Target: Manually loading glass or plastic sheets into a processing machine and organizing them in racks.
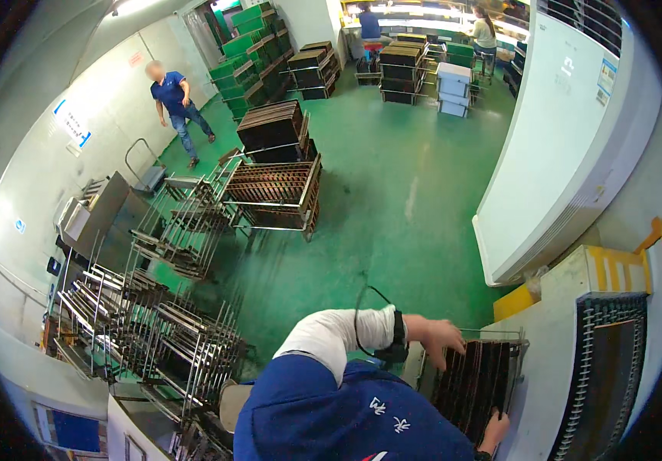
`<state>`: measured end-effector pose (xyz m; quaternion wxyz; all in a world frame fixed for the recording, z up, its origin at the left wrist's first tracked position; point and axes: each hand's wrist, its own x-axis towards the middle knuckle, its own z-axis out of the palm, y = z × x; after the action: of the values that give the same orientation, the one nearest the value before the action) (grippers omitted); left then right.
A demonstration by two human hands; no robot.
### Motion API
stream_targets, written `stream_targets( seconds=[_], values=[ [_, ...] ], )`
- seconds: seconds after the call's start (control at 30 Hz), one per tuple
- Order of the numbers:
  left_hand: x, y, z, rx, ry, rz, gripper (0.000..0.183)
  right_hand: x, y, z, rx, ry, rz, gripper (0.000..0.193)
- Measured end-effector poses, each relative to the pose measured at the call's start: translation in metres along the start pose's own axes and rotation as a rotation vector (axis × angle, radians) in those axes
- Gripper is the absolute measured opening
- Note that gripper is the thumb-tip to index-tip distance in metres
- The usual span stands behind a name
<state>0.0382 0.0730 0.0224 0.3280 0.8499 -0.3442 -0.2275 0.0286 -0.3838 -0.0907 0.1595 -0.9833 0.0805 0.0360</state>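
Observation:
A wire-framed rack (517,361) packed with dark, thin upright panels (465,388) stands in front of me at the lower right. My left hand (440,338) is over the far left corner of this rack, its fingers apart and holding nothing. A white sleeve and a black band with a dark cable cover that arm. At the rack's near right side, my right hand (494,430) has its fingers curled against the edge of the panels; what they grip is hidden. My blue-shirted shoulder covers the rack's near left part.
To the right, a conveyor (598,376) with coiled edges runs beside a pale machine housing (550,284). Metal racks (147,323) crowd the left, with a loaded rack (273,184) beyond. One person (173,104) walks at far left; two others sit at a lit bench.

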Motion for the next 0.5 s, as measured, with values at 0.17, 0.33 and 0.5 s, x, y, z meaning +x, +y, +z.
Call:
stream_targets(
  seconds=[0.17, 0.33, 0.5],
  values=[
    [-0.105, -0.008, -0.116, -0.102, 0.45, -0.23, 0.077, -0.005, 0.01, 0.004, 0.012, -0.03, -0.005, 0.051],
    [-0.219, 0.021, -0.213, -0.33, 1.13, -0.402, 0.056, -0.008, -0.013, -0.023, -0.104, -0.175, 0.025, 0.052],
    [-0.251, 0.054, -0.169, 0.088, 0.859, -0.53, 0.055, -0.009, -0.015, -0.018, -0.047, -0.097, 0.014, 0.05]
  ],
)
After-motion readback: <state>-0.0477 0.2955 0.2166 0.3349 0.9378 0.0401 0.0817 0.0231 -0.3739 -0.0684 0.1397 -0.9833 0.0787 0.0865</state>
